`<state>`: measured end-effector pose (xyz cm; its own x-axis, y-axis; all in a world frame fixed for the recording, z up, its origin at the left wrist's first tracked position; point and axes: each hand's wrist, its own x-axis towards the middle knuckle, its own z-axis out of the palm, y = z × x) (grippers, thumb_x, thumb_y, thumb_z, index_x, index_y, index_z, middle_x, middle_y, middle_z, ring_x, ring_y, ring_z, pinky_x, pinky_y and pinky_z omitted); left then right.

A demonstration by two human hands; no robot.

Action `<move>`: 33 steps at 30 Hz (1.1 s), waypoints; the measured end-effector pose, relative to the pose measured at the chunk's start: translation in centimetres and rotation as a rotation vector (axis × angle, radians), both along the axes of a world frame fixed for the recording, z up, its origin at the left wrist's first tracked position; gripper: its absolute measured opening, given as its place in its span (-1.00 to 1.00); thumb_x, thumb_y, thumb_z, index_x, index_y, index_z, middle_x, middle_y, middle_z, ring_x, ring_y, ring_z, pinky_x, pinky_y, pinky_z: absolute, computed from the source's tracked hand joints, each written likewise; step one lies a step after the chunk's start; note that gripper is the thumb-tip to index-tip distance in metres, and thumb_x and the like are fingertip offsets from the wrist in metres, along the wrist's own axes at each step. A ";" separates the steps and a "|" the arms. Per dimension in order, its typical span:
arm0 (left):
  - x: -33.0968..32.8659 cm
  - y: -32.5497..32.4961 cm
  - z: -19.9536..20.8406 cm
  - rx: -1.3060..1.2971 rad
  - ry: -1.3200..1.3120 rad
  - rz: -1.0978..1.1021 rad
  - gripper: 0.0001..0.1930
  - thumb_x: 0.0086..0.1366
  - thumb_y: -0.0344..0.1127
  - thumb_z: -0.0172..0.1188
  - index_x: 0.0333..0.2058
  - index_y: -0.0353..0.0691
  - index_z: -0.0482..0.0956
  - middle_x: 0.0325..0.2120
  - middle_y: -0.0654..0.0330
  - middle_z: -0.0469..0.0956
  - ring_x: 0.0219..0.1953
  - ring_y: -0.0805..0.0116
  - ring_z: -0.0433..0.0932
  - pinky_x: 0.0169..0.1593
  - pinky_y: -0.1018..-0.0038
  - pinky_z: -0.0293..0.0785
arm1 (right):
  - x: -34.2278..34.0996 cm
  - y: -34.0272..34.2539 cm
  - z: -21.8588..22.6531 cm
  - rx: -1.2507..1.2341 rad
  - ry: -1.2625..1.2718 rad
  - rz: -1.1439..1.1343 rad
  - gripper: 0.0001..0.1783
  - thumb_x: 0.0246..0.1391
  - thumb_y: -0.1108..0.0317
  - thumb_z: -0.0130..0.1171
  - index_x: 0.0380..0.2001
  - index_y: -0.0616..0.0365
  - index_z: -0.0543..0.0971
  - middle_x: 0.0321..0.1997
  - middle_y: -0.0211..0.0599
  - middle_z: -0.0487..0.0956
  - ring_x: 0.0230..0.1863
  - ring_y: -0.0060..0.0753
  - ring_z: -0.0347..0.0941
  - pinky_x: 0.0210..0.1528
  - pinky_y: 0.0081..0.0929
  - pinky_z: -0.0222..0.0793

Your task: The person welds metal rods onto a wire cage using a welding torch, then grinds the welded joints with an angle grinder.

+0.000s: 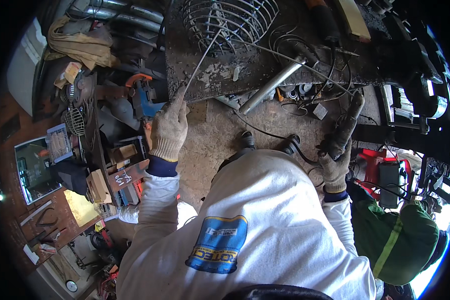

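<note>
A domed cage of bent metal rods (235,22) lies at the far edge of the dark, worn workbench (210,75). My left hand (170,127), in a knit work glove, is closed around a thin metal rod (201,64) that slants up to the cage. My right hand (335,170), also gloved, grips a dark, grimy welding electrode holder (347,122). From its tip a long thin electrode (305,64) reaches across the bench to the cage. Both thin ends come close together at the cage; whether they touch I cannot tell.
A metal tube (272,85) juts over the bench's near edge. An angle grinder (322,20) and a wooden block (354,20) lie at the back right. Cables loop across bench and floor. At right crouches a person in green (402,240), near a red chair (370,167).
</note>
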<state>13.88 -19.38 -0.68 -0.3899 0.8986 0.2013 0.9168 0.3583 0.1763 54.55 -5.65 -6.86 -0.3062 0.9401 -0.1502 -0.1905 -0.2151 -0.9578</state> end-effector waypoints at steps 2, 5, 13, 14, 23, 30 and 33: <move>0.1 0.0 0.2 0.013 -0.012 -0.014 -0.55 0.40 -0.34 0.12 0.26 -0.03 0.44 -0.39 0.01 0.66 -0.36 -0.01 0.64 -0.31 0.16 0.54 | -0.1 0.1 0.1 0.006 -0.022 0.003 0.08 -0.16 0.32 0.59 0.38 0.06 0.17 -0.06 -0.38 0.46 -0.18 -0.56 0.47 -0.15 -0.53 0.51; 0.3 0.0 0.3 -0.046 0.056 -0.008 -0.55 0.40 -0.34 0.12 0.26 -0.04 0.44 -0.39 0.02 0.66 -0.36 0.00 0.64 -0.29 0.17 0.54 | 0.0 0.2 -0.1 0.019 -0.051 0.008 0.04 -0.17 0.27 0.61 0.33 0.10 0.20 -0.08 -0.41 0.47 -0.19 -0.58 0.46 -0.15 -0.55 0.49; 0.0 -0.1 -0.1 -0.034 0.047 0.012 -0.55 0.40 -0.33 0.12 0.25 -0.04 0.46 -0.39 0.01 0.65 -0.37 0.01 0.63 -0.28 0.15 0.53 | -0.6 0.4 0.0 0.031 -0.096 -0.018 0.02 -0.19 0.17 0.64 0.26 0.16 0.25 -0.14 -0.45 0.47 -0.22 -0.60 0.44 -0.15 -0.56 0.46; 0.2 0.0 0.1 -0.033 0.047 0.011 -0.55 0.40 -0.33 0.12 0.25 -0.04 0.46 -0.39 0.01 0.65 -0.37 0.01 0.63 -0.28 0.15 0.53 | -0.6 0.4 0.0 0.035 -0.083 -0.010 0.01 -0.20 0.16 0.65 0.25 0.17 0.26 -0.16 -0.45 0.47 -0.23 -0.60 0.44 -0.15 -0.56 0.46; 0.1 -0.3 -0.1 -0.020 0.054 0.001 -0.55 0.39 -0.31 0.13 0.25 -0.02 0.47 -0.39 0.03 0.67 -0.35 0.00 0.65 -0.28 0.15 0.53 | -1.4 0.4 0.6 0.054 -0.067 0.010 -0.02 -0.19 0.13 0.65 0.22 0.19 0.28 -0.22 -0.47 0.45 -0.26 -0.60 0.42 -0.24 -0.57 0.46; 0.0 -0.2 0.2 -0.085 0.069 0.020 -0.55 0.39 -0.30 0.15 0.25 -0.03 0.46 -0.39 0.07 0.68 -0.34 0.03 0.65 -0.29 0.19 0.53 | -0.7 0.5 -0.5 0.052 -0.129 0.055 0.11 -0.12 0.19 0.53 0.42 0.15 0.11 -0.01 -0.30 0.50 -0.19 -0.55 0.49 -0.13 -0.51 0.52; -0.1 -0.4 0.0 -0.065 0.103 -0.009 -0.55 0.40 -0.30 0.14 0.25 -0.03 0.46 -0.40 0.07 0.68 -0.34 0.03 0.65 -0.29 0.19 0.53 | -0.6 0.5 -0.4 0.066 -0.114 0.069 0.09 -0.11 0.20 0.52 0.42 0.15 0.12 -0.01 -0.31 0.50 -0.19 -0.55 0.48 -0.14 -0.51 0.52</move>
